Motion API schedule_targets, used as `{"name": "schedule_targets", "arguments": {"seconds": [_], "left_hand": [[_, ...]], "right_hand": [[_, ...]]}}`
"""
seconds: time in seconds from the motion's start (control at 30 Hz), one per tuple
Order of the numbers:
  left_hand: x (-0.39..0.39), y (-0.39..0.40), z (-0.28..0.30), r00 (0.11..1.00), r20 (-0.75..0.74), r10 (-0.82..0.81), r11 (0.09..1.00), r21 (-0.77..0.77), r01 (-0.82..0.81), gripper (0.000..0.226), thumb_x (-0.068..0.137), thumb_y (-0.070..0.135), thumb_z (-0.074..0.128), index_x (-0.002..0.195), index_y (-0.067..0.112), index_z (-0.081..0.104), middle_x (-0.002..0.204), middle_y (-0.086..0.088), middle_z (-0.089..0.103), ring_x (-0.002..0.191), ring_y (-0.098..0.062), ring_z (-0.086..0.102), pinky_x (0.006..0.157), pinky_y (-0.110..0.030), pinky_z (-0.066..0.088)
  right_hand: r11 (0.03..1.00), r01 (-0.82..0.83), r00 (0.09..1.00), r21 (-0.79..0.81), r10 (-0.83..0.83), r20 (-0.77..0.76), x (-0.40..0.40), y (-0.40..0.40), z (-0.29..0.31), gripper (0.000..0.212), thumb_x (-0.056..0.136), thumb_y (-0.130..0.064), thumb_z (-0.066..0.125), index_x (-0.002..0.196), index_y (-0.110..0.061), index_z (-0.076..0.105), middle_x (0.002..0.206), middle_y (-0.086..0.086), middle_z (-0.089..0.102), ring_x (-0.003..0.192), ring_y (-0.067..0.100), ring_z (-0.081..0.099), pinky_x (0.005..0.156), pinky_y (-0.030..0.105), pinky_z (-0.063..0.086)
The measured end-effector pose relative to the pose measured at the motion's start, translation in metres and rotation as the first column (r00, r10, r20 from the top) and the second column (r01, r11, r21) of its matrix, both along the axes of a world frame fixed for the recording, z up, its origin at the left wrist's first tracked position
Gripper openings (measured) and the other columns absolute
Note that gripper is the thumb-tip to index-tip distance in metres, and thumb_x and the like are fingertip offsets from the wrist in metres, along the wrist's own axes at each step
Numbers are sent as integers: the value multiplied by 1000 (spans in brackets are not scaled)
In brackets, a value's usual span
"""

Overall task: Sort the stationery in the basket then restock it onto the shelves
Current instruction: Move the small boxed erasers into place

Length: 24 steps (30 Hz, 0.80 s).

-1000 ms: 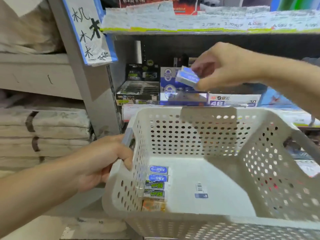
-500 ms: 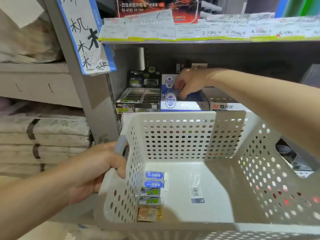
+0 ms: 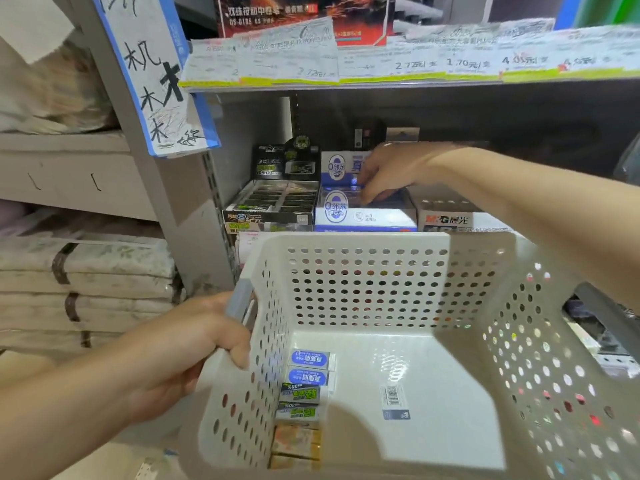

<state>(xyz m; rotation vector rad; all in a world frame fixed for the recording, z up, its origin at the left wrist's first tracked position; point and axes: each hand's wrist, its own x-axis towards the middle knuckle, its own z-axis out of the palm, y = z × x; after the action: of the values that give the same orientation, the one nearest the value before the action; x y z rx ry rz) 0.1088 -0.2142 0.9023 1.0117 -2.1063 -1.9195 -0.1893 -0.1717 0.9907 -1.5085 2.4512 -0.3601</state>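
Our right hand (image 3: 388,174) reached into the blue-and-white display box (image 3: 363,216) at centre frame, its grasp unclear. Our left hand (image 3: 194,344) gripped the basket (image 3: 381,244); tilting could scatter the erasers (image 3: 308,386) lower centre.

Grey metal shelving upright (image 3: 194,216) carries a handwritten paper sign (image 3: 156,74). Price labels (image 3: 398,64) line the upper shelf edge. Bundled cloth stacks (image 3: 86,282) occupy left shelving.
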Motion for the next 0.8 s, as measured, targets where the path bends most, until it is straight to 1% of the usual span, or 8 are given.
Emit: {"name": "schedule_targets", "arguments": {"seconds": [0.17, 0.27, 0.37, 0.47, 0.53, 0.6, 0.7, 0.8], "left_hand": [[-4, 6, 3, 1000, 0, -16, 1000, -12, 16, 73, 46, -4, 54, 118, 5, 61, 106, -27, 67, 80, -29, 65, 60, -29, 57], [-6, 11, 6, 999, 12, -53, 998, -14, 53, 71, 45, -3, 53, 114, 7, 65, 102, -26, 69, 74, -28, 67, 60, -31, 57], [-8, 20, 13, 997, 39, -62, 998, 25, 61, 56, 44, -3, 51, 88, 21, 76, 91, -18, 74, 71, -33, 70, 79, -48, 54], [-8, 25, 16, 998, 28, -59, 998, 32, 59, 54, 44, -3, 50, 82, 26, 76, 88, -18, 74, 67, -33, 71, 67, -43, 57], [-8, 25, 15, 998, 20, -53, 998, 36, 52, 53, 45, -3, 50, 81, 25, 76, 85, -18, 74, 65, -32, 70, 61, -39, 57], [-8, 26, 16, 999, 18, -40, 999, 26, 39, 52, 45, -3, 50, 82, 23, 76, 87, -18, 74, 69, -35, 70, 72, -46, 56], [-9, 27, 17, 999, 28, -28, 999, 19, 27, 56, 45, -3, 51, 87, 25, 75, 91, -18, 74, 81, -40, 70, 86, -57, 50], [-13, 28, 16, 999, 34, -17, 1000, 15, 16, 56, 44, -3, 51, 86, 24, 75, 91, -18, 74, 77, -38, 70, 86, -56, 50]], "right_hand": [[997, 50, 992, -66, -43, 116, -2, -3, -4, 25, 83, -23, 69, 99, -3, 71, 96, 6, 74, 77, 13, 69, 74, 20, 54], [999, 28, 999, -46, -27, 30, -5, -2, -8, 34, 83, -35, 68, 100, -6, 71, 99, 8, 73, 90, 22, 69, 86, 31, 50], [999, 10, 999, -50, -12, -38, -4, 1, -12, 38, 84, -42, 65, 103, -10, 71, 104, 5, 71, 99, 24, 64, 86, 33, 48], [998, 7, 998, -57, -11, -66, 0, 6, -8, 38, 84, -41, 64, 106, -10, 68, 104, 4, 70, 94, 22, 65, 76, 31, 49], [990, 23, 976, -141, -53, -213, 5, 12, -3, 38, 87, -35, 61, 116, -10, 62, 114, 6, 66, 100, 26, 62, 81, 33, 50], [927, -23, 967, -373, -75, -244, 17, 27, 0, 34, 88, -26, 57, 120, -15, 58, 111, 4, 65, 99, 22, 60, 87, 33, 50], [748, -220, 962, -627, 61, -265, 49, 61, -6, 13, 81, -19, 54, 90, -18, 63, 80, -2, 66, 71, 12, 56, 69, 30, 49], [857, -358, 911, -370, 235, -338, 84, 85, -25, 9, 76, -24, 55, 73, -19, 63, 66, -6, 62, 62, 13, 56, 61, 27, 47]]}}
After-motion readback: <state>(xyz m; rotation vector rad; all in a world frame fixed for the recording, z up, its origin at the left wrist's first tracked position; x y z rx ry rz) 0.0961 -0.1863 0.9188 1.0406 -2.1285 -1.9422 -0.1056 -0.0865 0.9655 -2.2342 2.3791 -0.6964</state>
